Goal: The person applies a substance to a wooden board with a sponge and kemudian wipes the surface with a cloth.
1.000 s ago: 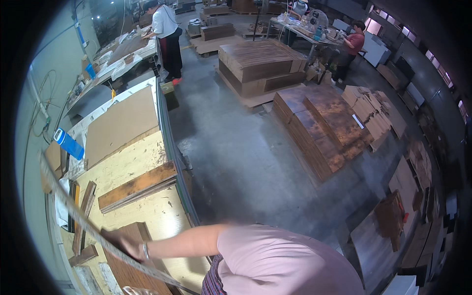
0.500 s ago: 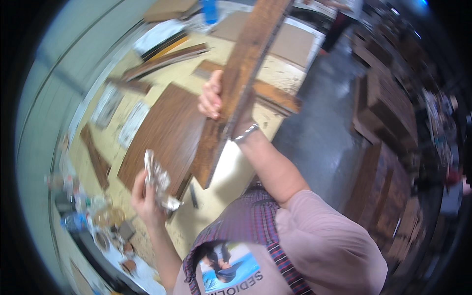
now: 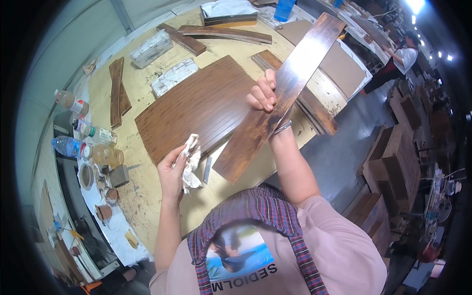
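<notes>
My right hand (image 3: 264, 92) grips a long brown wooden plank (image 3: 280, 105) near its middle, fingers curled over the left edge. The plank slants up to the right above the table, and its upper half shines with reflected light. In my left hand (image 3: 171, 173) is a crumpled whitish cloth (image 3: 192, 160), pinched between fingers and thumb and apart from the plank. Beneath and between my hands lies a wide brown wooden panel (image 3: 196, 101) on the yellowish table. A thin grey strip (image 3: 207, 170) rests beside the cloth.
Two white wrapped blocks (image 3: 151, 48) and narrow wood strips (image 3: 117, 93) lie around the panel. More planks (image 3: 309, 105) are stacked at the right edge. Bottles (image 3: 101, 132) line the left side. A person (image 3: 404, 56) stands far right, near brown wooden stacks (image 3: 393, 157).
The plank has tilted further right and turned its broad face towards me. The cloth hand has moved slightly right. My view has shifted, showing more of the table's left side.
</notes>
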The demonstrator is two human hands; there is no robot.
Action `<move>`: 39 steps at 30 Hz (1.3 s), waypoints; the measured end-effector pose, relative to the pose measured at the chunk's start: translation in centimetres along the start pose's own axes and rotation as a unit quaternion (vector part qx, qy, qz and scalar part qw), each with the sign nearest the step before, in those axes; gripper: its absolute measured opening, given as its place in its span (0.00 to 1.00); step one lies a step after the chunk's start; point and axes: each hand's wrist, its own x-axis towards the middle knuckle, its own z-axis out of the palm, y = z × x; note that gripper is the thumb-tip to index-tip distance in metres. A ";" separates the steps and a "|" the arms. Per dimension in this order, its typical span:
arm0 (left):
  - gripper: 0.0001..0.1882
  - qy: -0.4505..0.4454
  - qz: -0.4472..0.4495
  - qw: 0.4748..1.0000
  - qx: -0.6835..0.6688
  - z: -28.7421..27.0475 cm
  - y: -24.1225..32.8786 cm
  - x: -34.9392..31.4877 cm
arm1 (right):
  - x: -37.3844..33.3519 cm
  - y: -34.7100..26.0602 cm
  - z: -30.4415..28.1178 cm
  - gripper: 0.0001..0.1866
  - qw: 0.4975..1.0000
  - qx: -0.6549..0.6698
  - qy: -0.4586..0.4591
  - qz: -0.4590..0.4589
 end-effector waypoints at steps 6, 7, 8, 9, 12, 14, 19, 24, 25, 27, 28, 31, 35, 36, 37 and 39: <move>0.22 -0.201 -0.064 0.977 0.030 4.4 0.5 -1.7 | 0.7 3.0 -0.5 0.23 0.998 -0.006 0.000 0.067; 0.23 -0.203 -0.097 0.974 -0.022 4.6 -0.4 -1.9 | 0.7 3.0 -0.8 0.25 0.997 -0.022 -0.006 0.078; 0.23 -0.191 -0.099 0.976 -0.031 4.7 -1.1 -2.1 | 0.8 3.2 -0.2 0.24 0.991 -0.058 0.077 0.089; 0.22 -0.174 -0.092 0.980 -0.044 4.9 -1.5 -2.3 | 0.8 3.5 0.7 0.24 0.978 -0.093 0.159 0.099; 0.18 -0.135 -0.087 0.985 -0.071 5.1 -3.1 -2.4 | 0.3 3.2 1.1 0.23 0.960 -0.098 0.235 0.117; 0.16 -0.123 -0.095 0.985 -0.080 5.2 -4.0 -2.2 | 0.2 3.2 1.6 0.23 0.959 -0.101 0.235 0.121; 0.11 -0.089 -0.032 0.996 0.006 3.0 -4.0 -1.3 | -0.9 3.2 -0.8 0.24 0.986 0.016 0.107 0.130; 0.15 0.012 0.155 0.957 0.246 -1.1 -0.2 2.2 | -1.5 3.6 -0.5 0.23 0.986 0.028 0.108 0.123; 0.16 0.006 0.160 0.944 0.287 -0.9 0.3 2.0 | -1.4 3.7 -0.5 0.23 0.987 0.023 0.105 0.121; 0.19 -0.006 0.170 0.914 0.369 -0.1 1.1 1.2 | -1.7 4.1 -0.4 0.24 0.987 0.010 0.103 0.123; 0.20 -0.012 0.181 0.894 0.409 0.6 1.7 1.1 | -1.8 4.5 -0.5 0.24 0.987 -0.002 0.100 0.123; 0.21 -0.049 0.161 0.925 0.342 3.6 1.4 1.3 | -1.6 5.8 -0.4 0.26 0.988 -0.018 0.075 0.132; 0.09 -0.099 -0.006 0.994 0.054 5.7 -1.0 0.1 | -2.3 7.1 0.0 0.29 0.967 -0.091 0.140 0.193; 0.06 -0.077 0.010 0.994 0.073 5.7 -0.7 -0.2 | -2.3 7.0 -0.1 0.29 0.955 -0.135 0.182 0.190; 0.06 -0.052 -0.003 0.998 0.032 5.0 -1.5 -0.2 | -2.1 7.2 0.4 0.28 0.940 -0.176 0.225 0.188; 0.06 -0.017 0.021 0.997 0.065 4.3 -1.1 -0.7 | -2.3 7.2 0.6 0.26 0.934 -0.178 0.285 0.122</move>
